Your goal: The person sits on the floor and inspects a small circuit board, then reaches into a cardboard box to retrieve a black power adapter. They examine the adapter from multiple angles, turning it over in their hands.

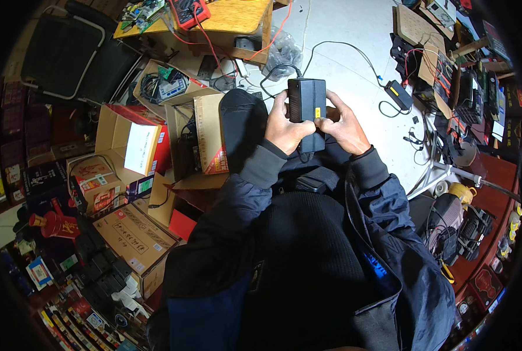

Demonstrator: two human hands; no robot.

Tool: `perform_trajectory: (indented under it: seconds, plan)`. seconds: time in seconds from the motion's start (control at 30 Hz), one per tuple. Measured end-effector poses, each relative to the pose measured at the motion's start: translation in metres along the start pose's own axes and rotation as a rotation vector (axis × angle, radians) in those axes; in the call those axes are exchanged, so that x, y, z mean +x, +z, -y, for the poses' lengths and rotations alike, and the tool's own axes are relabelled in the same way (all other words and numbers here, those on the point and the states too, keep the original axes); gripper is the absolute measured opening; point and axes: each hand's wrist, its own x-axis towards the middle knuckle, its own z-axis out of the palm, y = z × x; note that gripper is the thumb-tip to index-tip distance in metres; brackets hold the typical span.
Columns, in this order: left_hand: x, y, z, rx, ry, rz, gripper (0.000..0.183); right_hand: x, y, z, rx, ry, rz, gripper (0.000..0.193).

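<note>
A black power adapter with a small yellow label is held upright between both hands above my lap. My left hand grips its left side, the thumb lying across the front. My right hand grips the other side, its thumb meeting the left one near the label. A black cord leaves the adapter's top end, and another cable comes out at its lower end. A second black box rests on my lap, close below the adapter. The fingers behind the adapter are mostly hidden.
Open cardboard boxes crowd the left side. A wooden table with a red multimeter stands ahead. Another adapter with cords lies on the pale floor to the right. Cluttered electronics and a metal stand line the right.
</note>
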Motion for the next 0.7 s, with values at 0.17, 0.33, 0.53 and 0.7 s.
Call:
perform_trajectory:
  seconds: [0.17,0.33,0.53,0.7]
  plan:
    - [-0.002,0.004,0.007,0.023,-0.015,-0.010,0.088,0.003,0.000,0.006,0.028,-0.114,-0.022,0.088]
    - [-0.002,0.004,0.014,-0.006,0.031,-0.008,0.088,0.004,-0.002,0.011,0.072,-0.108,0.043,0.093]
    - [-0.003,0.001,0.013,0.043,0.000,-0.004,0.086,0.001,-0.003,0.013,0.096,-0.099,0.072,0.093]
    - [-0.004,0.003,0.009,0.065,-0.004,-0.012,0.086,0.000,-0.004,0.014,0.136,-0.097,0.081,0.093]
